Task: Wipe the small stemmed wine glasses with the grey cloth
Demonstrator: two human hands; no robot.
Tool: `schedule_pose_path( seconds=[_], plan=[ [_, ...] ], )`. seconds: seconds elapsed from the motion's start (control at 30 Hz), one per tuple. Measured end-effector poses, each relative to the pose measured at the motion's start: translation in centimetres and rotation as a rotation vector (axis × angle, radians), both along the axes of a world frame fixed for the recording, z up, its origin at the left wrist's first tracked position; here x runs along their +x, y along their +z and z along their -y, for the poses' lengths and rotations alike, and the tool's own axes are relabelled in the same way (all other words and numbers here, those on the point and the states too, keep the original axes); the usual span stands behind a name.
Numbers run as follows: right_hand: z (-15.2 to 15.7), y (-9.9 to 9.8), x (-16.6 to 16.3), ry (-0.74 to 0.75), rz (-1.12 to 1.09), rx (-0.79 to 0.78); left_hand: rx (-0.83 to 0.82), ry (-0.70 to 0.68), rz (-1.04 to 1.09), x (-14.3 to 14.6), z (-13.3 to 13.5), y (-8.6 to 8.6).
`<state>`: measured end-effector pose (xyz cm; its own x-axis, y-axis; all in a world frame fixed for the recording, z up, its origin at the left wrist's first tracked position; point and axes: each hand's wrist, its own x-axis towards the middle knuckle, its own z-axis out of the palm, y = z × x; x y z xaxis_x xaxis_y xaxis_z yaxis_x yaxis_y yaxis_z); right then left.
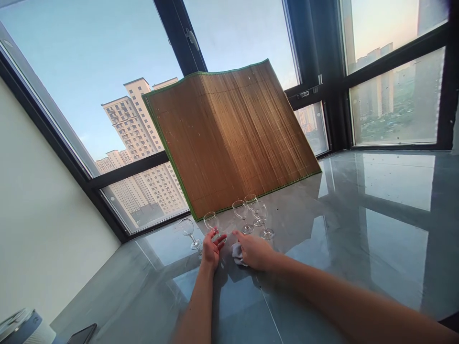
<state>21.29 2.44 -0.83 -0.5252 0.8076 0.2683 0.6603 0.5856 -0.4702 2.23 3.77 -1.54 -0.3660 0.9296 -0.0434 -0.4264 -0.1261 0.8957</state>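
Observation:
Several clear stemmed wine glasses stand on a glossy grey counter (358, 229) in front of a bamboo mat. My left hand (211, 248) reaches up to one glass (211, 222), its fingertips at the stem; whether it grips is unclear. Another glass (189, 231) stands to its left. Three more glasses (239, 214) (260, 217) (251, 200) cluster to the right. My right hand (254, 251) lies palm down on a small white cloth (236, 253) on the counter, its fingers curled over the cloth.
A bamboo mat (229, 134) with green edging leans upright against the window behind the glasses. Dark window frames run around the counter. A dark phone (82, 333) and a lidded cup (19, 327) sit at the near left edge.

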Motion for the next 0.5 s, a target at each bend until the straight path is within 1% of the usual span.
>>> schedule_pose_path(
  seconds=[0.17,0.27,0.37,0.5],
  plan=[
    [0.1,0.1,-0.1,-0.046,0.005,0.028,-0.013,-0.067,-0.100,0.1,0.0,-0.1],
    [0.4,0.7,-0.1,-0.069,-0.035,0.087,0.020,-0.044,-0.158,0.2,-0.1,-0.4],
    [0.8,1.3,0.2,-0.015,-0.052,0.111,0.048,-0.007,-0.199,0.4,-0.3,-0.7],
    [1.1,1.4,0.4,0.119,-0.032,0.109,0.041,0.002,-0.252,0.8,-0.6,-1.2]
  ],
)
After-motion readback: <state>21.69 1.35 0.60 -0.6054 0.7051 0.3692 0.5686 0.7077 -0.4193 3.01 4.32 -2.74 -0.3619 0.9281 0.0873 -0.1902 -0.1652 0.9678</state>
